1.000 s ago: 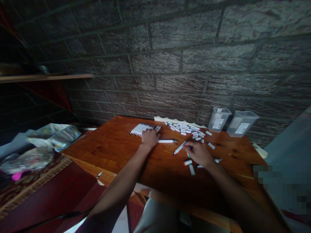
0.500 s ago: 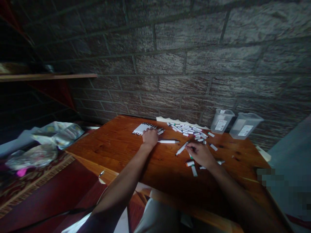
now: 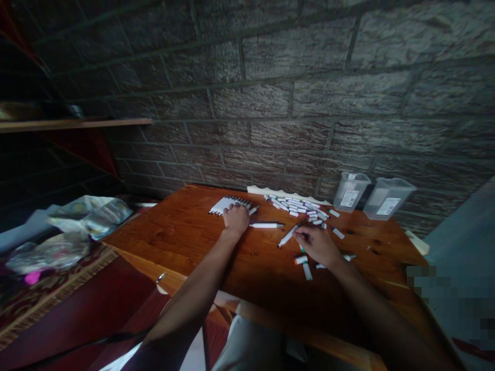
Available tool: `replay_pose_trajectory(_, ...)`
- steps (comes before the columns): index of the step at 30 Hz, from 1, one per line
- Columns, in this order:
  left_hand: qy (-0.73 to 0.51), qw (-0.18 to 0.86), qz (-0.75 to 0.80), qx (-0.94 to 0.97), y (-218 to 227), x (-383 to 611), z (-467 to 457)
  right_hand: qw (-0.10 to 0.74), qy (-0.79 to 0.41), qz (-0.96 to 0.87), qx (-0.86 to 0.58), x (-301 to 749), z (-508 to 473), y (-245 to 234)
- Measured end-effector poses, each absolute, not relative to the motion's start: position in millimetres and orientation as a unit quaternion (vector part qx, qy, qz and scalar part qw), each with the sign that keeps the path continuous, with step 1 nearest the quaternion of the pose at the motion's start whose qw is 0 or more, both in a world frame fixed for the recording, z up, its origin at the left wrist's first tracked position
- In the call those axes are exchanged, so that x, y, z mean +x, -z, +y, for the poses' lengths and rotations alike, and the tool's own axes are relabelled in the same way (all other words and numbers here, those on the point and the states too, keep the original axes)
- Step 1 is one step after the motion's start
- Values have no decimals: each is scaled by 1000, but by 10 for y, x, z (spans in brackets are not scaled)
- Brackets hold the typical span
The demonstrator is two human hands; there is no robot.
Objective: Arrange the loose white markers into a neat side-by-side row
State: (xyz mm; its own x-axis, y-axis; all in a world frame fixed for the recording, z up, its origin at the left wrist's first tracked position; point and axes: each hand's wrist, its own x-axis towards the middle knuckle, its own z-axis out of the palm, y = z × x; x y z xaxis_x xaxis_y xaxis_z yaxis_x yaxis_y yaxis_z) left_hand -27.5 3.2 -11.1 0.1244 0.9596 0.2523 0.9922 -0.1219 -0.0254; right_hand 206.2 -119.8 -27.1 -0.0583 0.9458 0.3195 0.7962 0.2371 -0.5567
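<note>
My right hand [image 3: 316,244] pinches a white marker [image 3: 288,236] between thumb and fingers, low over the wooden table. The marker lies slanted, its dark tip toward the front left. My left hand [image 3: 236,218] curls over the right end of a row of white markers with dark ends [image 3: 219,206]. A marker end [image 3: 253,210] sticks out past its fingers, whose undersides are hidden. Between my hands lies a single white marker [image 3: 266,225] with a dark end. Loose white caps [image 3: 307,271], one with an orange end, lie below my right hand.
A pile of white caps [image 3: 296,204] spreads along the back, before a wavy white strip [image 3: 270,192]. Two clear plastic containers [image 3: 350,191] stand at the back right by the brick wall [image 3: 266,98]. Plastic bags [image 3: 91,214] lie left of the table [image 3: 154,221].
The whole view has shifted slightly. Both hands keep nearly the same place and grip, and the markers and caps look unmoved.
</note>
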Motion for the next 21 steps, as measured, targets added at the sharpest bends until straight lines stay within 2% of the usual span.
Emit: replay_pose_trajectory(21,109,67,-644,-754,156,-346,125,315,-126,-716,-610,2066,-1197,288)
